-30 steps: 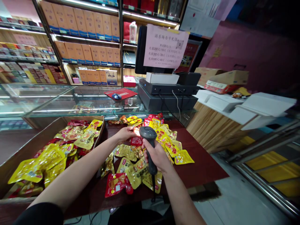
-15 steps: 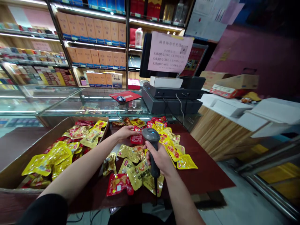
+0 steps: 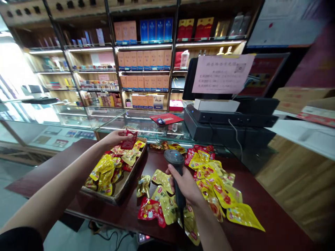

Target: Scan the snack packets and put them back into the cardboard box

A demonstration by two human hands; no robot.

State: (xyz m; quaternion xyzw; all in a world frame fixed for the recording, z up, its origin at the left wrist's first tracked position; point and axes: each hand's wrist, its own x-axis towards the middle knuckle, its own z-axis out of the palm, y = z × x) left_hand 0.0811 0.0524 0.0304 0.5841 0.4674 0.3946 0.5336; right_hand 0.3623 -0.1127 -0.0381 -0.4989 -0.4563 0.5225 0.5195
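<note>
fingers of the left hand pinch a red snack pouch over the far end of a cardboard box in the head view; the right hand is wrapped round a barcode scanner. placing seems underway, calling next for a loosened left pinch.

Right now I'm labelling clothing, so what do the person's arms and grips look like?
The left grip and right grip are ungloved, with no markings that I can make out. A plain black sleeve covers the near end of the left arm, leaving the rest bare. The right arm is bare as far as it shows.
</note>
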